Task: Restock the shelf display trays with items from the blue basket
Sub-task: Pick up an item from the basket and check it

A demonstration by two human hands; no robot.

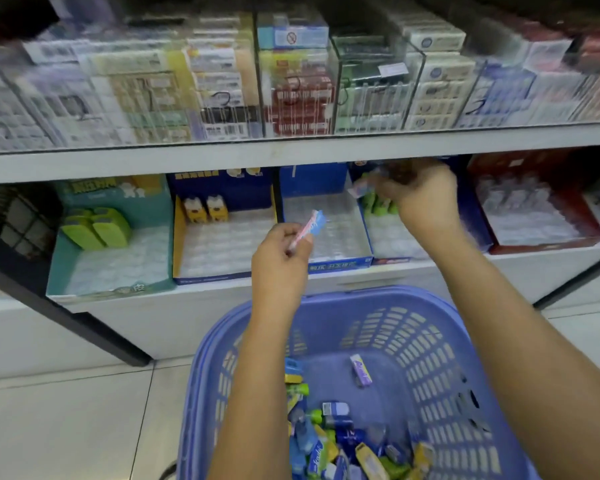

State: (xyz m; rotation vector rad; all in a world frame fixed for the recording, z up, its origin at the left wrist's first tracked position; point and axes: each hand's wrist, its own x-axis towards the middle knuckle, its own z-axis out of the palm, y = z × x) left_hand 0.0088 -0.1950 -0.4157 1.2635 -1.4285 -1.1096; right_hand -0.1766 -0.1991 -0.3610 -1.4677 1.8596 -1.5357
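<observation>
A blue basket (430, 341) stands on the floor below me, with several small colourful packs (326, 445) piled at its near side. My left hand (281, 258) pinches a thin pink and blue pack (314, 223) above the front of the empty blue display tray (340, 261). My right hand (423, 199) reaches under the shelf edge and holds a small pale pack (362, 185) over the neighbouring tray, just above its green packs (378, 202). The yellow-sided tray (179, 237) holds two yellow packs at the back. The teal tray (59, 265) holds green packs.
A red tray (541, 242) stands at the right on the lower shelf. Above it, clear dividers hold rows of boxed goods behind the shelf lip (291, 157). A dark frame post (84, 323) slants down at the left. Pale floor tiles surround the basket.
</observation>
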